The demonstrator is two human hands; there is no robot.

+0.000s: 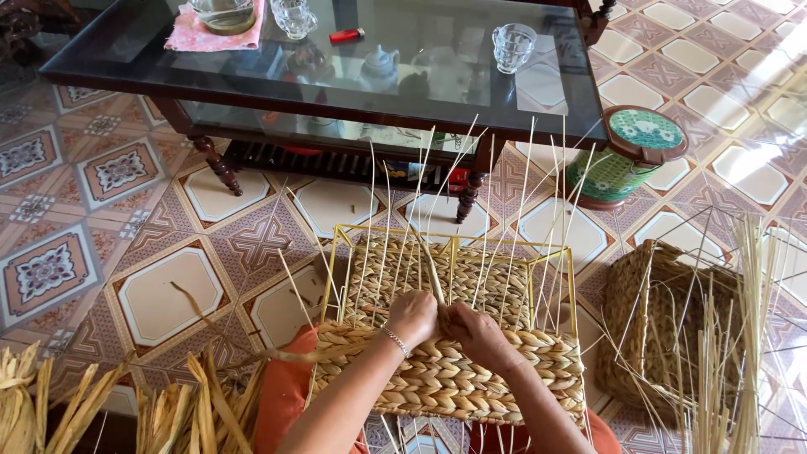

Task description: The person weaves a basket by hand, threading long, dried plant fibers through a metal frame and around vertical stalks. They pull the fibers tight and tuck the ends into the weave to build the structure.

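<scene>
- while both hands meet at the near rim of the half-woven basket point(445, 370), left hand point(412, 318) and right hand point(477, 332) pinch one pale strand point(433, 269).
- glass table point(126, 59) stands far.

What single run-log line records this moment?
left hand: gripping braid | right hand: pinching strand | basket: half woven on wire frame, on lap | table: ahead

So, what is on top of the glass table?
On the glass table stand two clear glasses, a red lighter and a bowl on pink cloth. Its far edge is out of view.
</scene>
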